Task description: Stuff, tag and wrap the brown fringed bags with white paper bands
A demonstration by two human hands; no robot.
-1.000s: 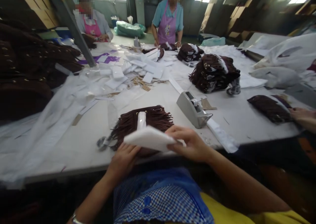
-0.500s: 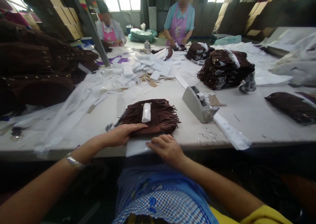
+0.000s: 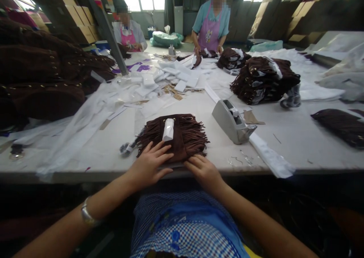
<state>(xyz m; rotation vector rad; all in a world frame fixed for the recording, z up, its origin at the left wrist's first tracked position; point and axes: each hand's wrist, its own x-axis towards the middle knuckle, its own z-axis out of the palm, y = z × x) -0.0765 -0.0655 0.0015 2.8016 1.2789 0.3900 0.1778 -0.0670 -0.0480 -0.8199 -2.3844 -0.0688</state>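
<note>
A dark brown fringed bag (image 3: 182, 132) lies flat at the table's front edge, with gold eyelets along its top. A white wrapped strip (image 3: 168, 129) rests on its upper middle. My left hand (image 3: 153, 161) is spread, its fingers lying on the bag's lower left part. My right hand (image 3: 203, 170) touches the bag's lower right edge with fingers stretched out and close together. Whatever lies under the bag is hidden. A wrapped end (image 3: 127, 148) sticks out at the bag's left side.
A grey tape dispenser (image 3: 234, 121) stands right of the bag, near a white strip (image 3: 271, 155). Stacked brown fringed bags (image 3: 264, 79) sit behind it. More brown bags (image 3: 42, 87) are piled at left, beside clear plastic (image 3: 76, 117). Two people work across the table (image 3: 113, 163).
The white plastic that hung over the table edge below the bag is out of sight. My left hand has turned and spread on the bag; my right hand has moved to its lower edge.
</note>
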